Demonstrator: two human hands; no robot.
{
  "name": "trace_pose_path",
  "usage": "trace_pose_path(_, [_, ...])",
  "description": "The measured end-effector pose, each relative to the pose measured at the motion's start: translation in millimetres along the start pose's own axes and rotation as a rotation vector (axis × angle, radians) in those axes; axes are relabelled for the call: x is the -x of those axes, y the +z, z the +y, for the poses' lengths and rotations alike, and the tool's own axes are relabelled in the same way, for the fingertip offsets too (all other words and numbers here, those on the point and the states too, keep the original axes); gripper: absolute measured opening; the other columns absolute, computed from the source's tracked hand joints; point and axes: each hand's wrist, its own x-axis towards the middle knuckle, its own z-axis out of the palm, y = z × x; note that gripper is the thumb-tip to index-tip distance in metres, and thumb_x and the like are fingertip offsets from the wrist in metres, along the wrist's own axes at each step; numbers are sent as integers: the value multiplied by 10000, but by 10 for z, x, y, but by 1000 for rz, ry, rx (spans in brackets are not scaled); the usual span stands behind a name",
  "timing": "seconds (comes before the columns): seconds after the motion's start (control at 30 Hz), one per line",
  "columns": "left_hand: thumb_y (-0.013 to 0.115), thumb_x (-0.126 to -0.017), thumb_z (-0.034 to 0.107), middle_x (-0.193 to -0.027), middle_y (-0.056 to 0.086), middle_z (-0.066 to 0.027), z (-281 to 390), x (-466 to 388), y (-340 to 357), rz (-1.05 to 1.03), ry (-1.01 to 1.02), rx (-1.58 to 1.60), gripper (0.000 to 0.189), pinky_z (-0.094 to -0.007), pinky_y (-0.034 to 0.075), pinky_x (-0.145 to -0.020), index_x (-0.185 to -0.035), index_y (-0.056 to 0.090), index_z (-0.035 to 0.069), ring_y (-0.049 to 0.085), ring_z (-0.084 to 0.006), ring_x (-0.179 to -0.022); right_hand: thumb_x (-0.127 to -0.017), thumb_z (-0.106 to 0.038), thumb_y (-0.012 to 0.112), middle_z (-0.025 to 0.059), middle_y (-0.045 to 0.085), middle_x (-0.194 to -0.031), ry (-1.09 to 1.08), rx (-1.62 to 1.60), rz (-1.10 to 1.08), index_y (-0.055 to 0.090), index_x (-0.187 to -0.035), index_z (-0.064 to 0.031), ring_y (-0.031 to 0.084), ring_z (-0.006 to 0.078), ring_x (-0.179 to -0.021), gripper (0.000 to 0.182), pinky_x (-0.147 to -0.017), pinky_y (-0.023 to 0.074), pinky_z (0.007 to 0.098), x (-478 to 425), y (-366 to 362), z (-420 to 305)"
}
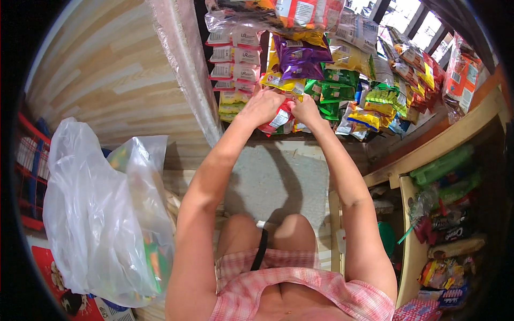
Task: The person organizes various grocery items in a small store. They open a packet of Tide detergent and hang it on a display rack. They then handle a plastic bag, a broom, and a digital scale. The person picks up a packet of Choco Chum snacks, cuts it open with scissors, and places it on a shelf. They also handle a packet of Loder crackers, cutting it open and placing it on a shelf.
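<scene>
My left hand and my right hand are raised to a hanging display of snack packets. Between them is a yellow snack packet, its lower edge pinched by the fingers of both hands. Just above it hang shiny purple packets. A red packet shows below and behind my hands. Green packets hang to the right of my right hand. A strip of white and pink packets hangs to the left. My fingertips are partly hidden by the packets and the backs of my hands.
A large translucent plastic bag with packets inside stands at left. Wooden shelving with packaged goods is at right. More packets hang near the barred window. A plastic-wrapped post rises beside the wood-patterned wall.
</scene>
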Motion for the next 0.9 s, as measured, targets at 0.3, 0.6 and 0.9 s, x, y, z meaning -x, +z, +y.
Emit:
trace_pose_path(0.3, [480, -741, 45, -870, 617, -186, -79, 37, 123, 32, 51, -21, 132, -425, 455, -784, -795, 587, -9, 598, -326, -872, -722, -87, 550, 144, 618, -702, -283, 397, 125, 604, -801, -40, 631, 293, -638, 106, -560, 513, 391, -113, 135, -60])
trace_pose_path(0.6, [473, -759, 46, -874, 611, -193, -56, 5, 101, 86, 41, 12, 155, -430, 462, -772, -838, 591, -16, 591, -338, -884, -766, -190, 537, 104, 632, -913, -159, 413, 96, 608, -922, -112, 618, 293, -850, 188, -716, 499, 392, -360, 277, 33])
trace_pose_path(0.9, [476, -769, 48, -1000, 590, -166, -40, 14, 210, 181, 15, -41, 237, -445, 440, -800, -969, 599, 12, 546, -336, -986, -784, -160, 537, 112, 640, -846, -180, 81, 264, 607, -885, -80, 620, 299, -809, 147, -700, 496, 393, -443, 418, 212])
